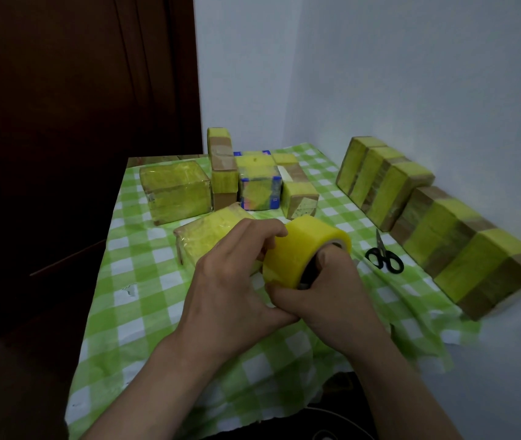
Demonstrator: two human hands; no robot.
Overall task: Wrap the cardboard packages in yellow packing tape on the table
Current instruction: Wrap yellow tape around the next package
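Observation:
A thick roll of yellow packing tape (300, 249) is held above the table's middle. My right hand (329, 290) grips it from the right, thumb hooked into the core. My left hand (237, 274) curls its fingers over the roll's left edge, thumb meeting the right hand beneath. Just behind the left hand lies a flat cardboard package (208, 236) covered in yellow tape. Part of that package is hidden by my left hand.
Black scissors (383, 255) lie right of the roll. A row of tape-banded boxes (427, 217) leans on the right wall. More wrapped boxes (176, 192) and a blue-edged one (259, 188) stand at the back on the green checked cloth (145, 300). A dark door stands left.

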